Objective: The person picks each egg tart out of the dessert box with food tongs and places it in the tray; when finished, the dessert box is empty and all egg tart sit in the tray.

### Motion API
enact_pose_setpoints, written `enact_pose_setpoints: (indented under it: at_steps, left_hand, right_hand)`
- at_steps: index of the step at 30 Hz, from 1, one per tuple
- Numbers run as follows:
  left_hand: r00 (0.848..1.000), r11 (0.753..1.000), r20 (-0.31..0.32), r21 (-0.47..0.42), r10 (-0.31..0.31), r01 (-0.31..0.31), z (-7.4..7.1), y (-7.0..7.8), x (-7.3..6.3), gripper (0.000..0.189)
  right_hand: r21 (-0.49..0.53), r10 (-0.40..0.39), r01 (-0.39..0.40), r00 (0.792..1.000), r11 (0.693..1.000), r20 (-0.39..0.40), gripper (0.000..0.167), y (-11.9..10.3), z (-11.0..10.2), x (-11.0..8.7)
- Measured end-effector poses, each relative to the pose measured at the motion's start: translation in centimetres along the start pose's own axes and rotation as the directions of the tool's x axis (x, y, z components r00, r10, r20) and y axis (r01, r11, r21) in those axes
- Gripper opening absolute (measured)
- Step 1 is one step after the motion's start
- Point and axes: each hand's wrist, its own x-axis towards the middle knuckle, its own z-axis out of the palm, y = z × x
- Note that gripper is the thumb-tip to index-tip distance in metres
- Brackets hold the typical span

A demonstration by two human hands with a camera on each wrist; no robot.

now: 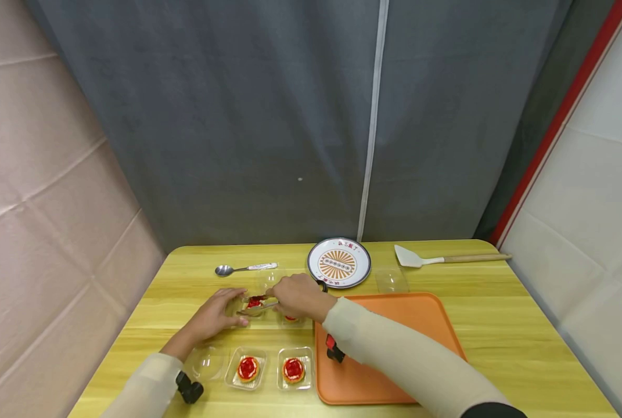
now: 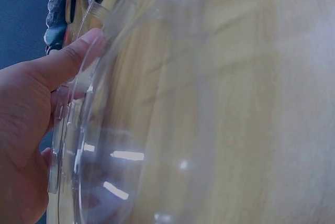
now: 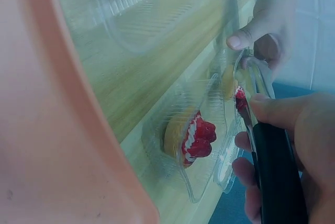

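In the head view my right hand grips food tongs with metal arms and a black handle. The tongs' tips lie on either side of a strawberry-topped tart in a clear plastic box at the back left. My left hand holds that box from its left side, thumb near the front and fingers at the back. In the left wrist view the thumb lies over the clear plastic rim. Just right of it, partly hidden under my right hand, another boxed tart stands.
Two more boxed tarts stand at the front. An orange tray lies under my right forearm. Behind are a plate, a spoon, a spatula and a clear lid.
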Motion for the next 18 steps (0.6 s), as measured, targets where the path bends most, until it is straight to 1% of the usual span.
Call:
enact_pose_setpoints:
  at_steps: [7, 14, 18]
  left_hand:
    - [1.000, 1.000, 0.003, 0.006, 0.001, -0.001, 0.1, -0.1, 0.0, 0.089]
    - [1.000, 1.000, 0.009, -0.006, -0.017, 0.017, 0.0, 0.0, 0.0, 0.088]
    - [1.000, 1.000, 0.012, -0.004, -0.021, 0.022, 0.0, 0.0, 0.0, 0.088]
  right_hand:
    - [0.059, -0.005, 0.007, 1.000, 0.998, -0.020, 0.037, 0.3, 0.0, -0.1]
    - [0.115, -0.003, 0.007, 1.000, 0.993, -0.031, 0.037, 0.6, -0.6, -0.6]
    - [0.124, -0.016, 0.021, 0.999, 0.992, -0.038, 0.038, 0.8, -1.0, -1.2]
